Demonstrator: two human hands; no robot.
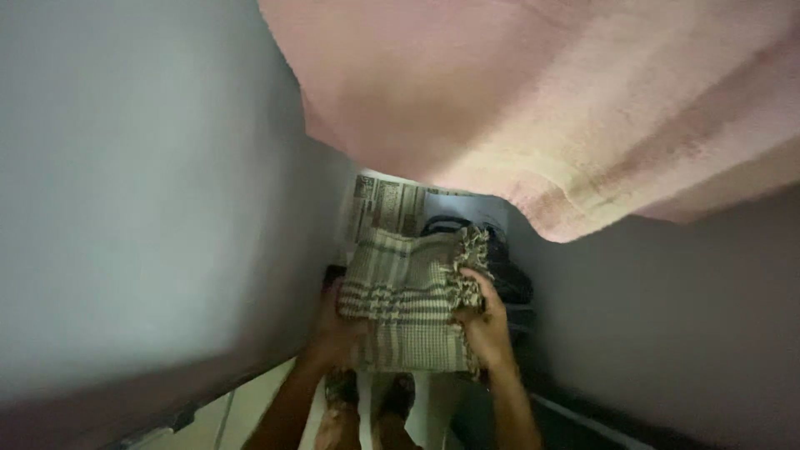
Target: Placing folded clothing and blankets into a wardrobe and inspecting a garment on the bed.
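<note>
A folded checked cloth (406,300) in beige and grey, with a fringed edge, is held out in front of me between both hands. My left hand (336,335) grips its left side from beneath. My right hand (487,323) clasps the right edge, fingers curled over the fringe. Behind the cloth lie a sheet of newspaper (385,205) and a dark folded garment (500,265), inside what looks like a narrow compartment.
A pale grey panel (142,200) fills the left side. A pink towel-like cloth (542,108) hangs across the top, close to the camera. A grey wall (683,325) closes the right side. My feet (371,408) on a light floor show below.
</note>
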